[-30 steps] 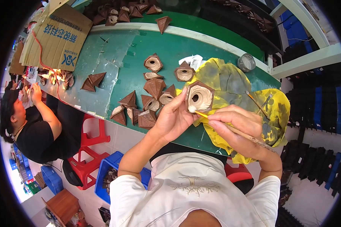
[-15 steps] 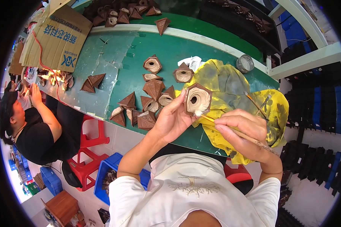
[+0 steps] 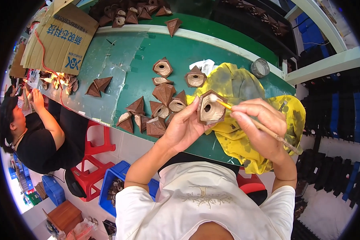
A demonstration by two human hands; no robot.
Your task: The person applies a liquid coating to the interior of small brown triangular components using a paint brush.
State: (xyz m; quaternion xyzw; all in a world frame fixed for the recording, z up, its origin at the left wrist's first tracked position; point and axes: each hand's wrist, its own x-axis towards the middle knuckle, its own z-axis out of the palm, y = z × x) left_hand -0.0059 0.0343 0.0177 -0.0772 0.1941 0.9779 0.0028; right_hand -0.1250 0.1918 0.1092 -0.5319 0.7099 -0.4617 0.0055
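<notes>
Green tabletop point(image 3: 136, 76) below, left fingers point(image 3: 188, 112) cradle a brown shell point(image 3: 210, 115), bent right fingers point(image 3: 253, 108) pinch a brush point(image 3: 225, 105).

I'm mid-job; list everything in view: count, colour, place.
held piece: one, brown with cream inside, left hand
brush: one, yellow and brown, right hand
loose pieces: about a dozen, brown and cream, table
piled pieces: many, brown and cream, far edge
cloth: one, stained yellow, table right
round container: one, grey, far right
cardboard box: one, brown, far left
table: one, green, centre
stools: at least two, red, left floor
bins: at least two, blue, left floor
co-worker: one, black top, left
racked items: many, black and blue, right
left hand: one, bare, centre
right hand: one, bare, right of centre
</notes>
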